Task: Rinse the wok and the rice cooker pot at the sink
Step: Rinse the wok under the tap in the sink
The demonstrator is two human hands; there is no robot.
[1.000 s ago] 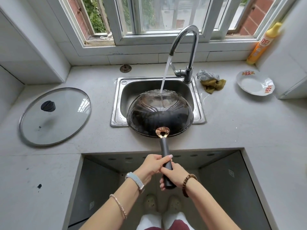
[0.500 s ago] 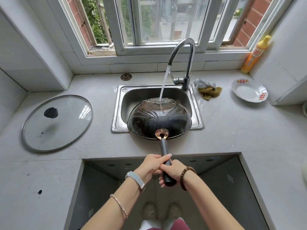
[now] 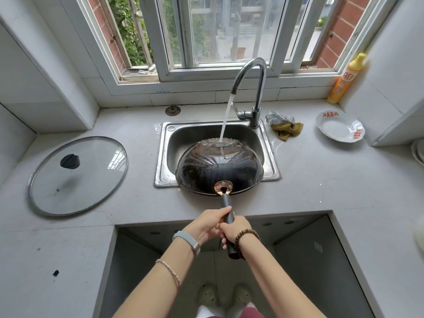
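Little has shifted since a second ago: the wok (image 3: 218, 171) stays under the running water (image 3: 226, 120), and both hands keep their grip on its handle (image 3: 226, 204); only the view has tipped up to show more window.

The wok is turned over and tilted, its rounded black underside facing up. It hangs over the near edge of the steel sink (image 3: 165, 157), with its near rim out over the tabletop (image 3: 321, 191). Water from the curved chrome faucet (image 3: 252, 67) strikes the far, upper part of the dome and spreads into a glossy, rippled sheet. A copper-coloured riveted bracket (image 3: 223, 187) joins the bowl to the dark, straight handle.

The left hand (image 3: 206, 226) wraps its fingers round the handle higher up. The right hand (image 3: 234, 229) curls round it just below, touching the left, and the butt of the handle sticks out beneath it.

Toward the left edge of the pale, matte tabletop, a round glass lid (image 3: 87, 180) with a metal rim lies flat, its black knob (image 3: 70, 161) up. Just right of the faucet base sit a grey scouring pad (image 3: 278, 117) and a crumpled mustard cloth (image 3: 288, 130), touching. Near the far right corner rests a shallow white plate (image 3: 332, 131) with red marks on its rim. A yellow and orange plastic bottle (image 3: 346, 79) stands upright in that corner.
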